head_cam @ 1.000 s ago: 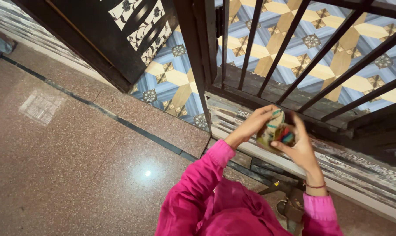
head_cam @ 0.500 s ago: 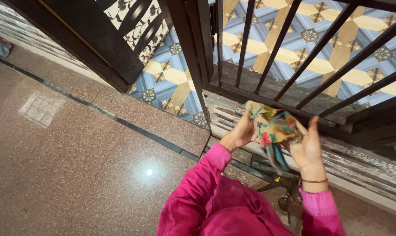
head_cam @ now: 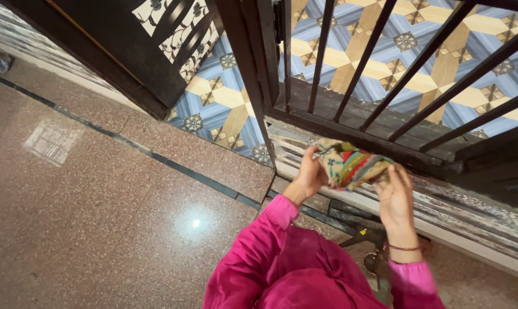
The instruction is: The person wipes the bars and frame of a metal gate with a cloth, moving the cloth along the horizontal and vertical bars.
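A crumpled cloth (head_cam: 350, 163) with red, green, teal and beige patterns is stretched between both my hands, just in front of the bottom rail of a black metal gate (head_cam: 350, 134). My left hand (head_cam: 308, 171) grips the cloth's left end. At the right end my right hand (head_cam: 394, 194) holds the cloth with fingers spread under it. Both arms wear bright pink sleeves, and a thin bracelet circles the right wrist. The cloth hangs over a worn, pale stone sill (head_cam: 442, 223).
The gate's slanted black bars (head_cam: 379, 63) stand over a blue and yellow patterned tile floor (head_cam: 224, 106). A second dark gate leaf (head_cam: 150, 63) stands open at the upper left. Speckled brown polished floor (head_cam: 98, 206) with a dark inlay strip fills the left. Dark footwear (head_cam: 379, 263) lies near my right forearm.
The cloth went from a tight ball to opened and hanging, and is now pulled sideways between my hands. Both hands have moved apart and slightly lower toward the gate's bottom rail.
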